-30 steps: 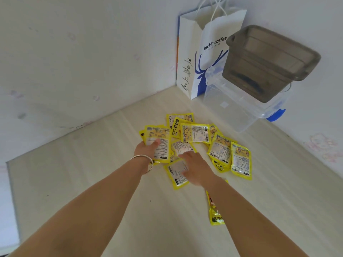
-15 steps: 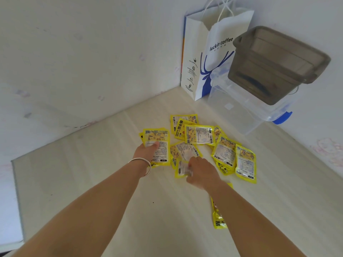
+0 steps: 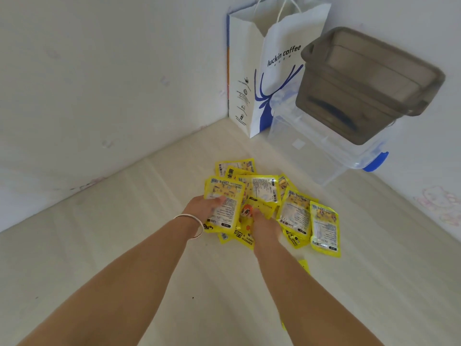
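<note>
Several yellow hand-warmer packets (image 3: 296, 213) lie in a loose heap on the pale wooden surface (image 3: 124, 245). My left hand (image 3: 204, 206), with a silver bangle on its wrist, holds a small stack of packets (image 3: 224, 206), thumb on top. My right hand (image 3: 264, 226) grips another yellow packet (image 3: 249, 213) with an orange cartoon face and holds it against the underside of that stack. One more packet (image 3: 305, 265) peeks out from under my right forearm.
A white paper bag (image 3: 269, 71) printed "luckin coffee" stands in the corner. Beside it a clear plastic box (image 3: 311, 146) with a blue latch carries a grey-brown tub (image 3: 361, 83) on top. White walls close the surface on the left and right.
My right hand lifted a packet from the surface and brought it left to the stack in my left hand. The left hand kept its hold on the stack.
</note>
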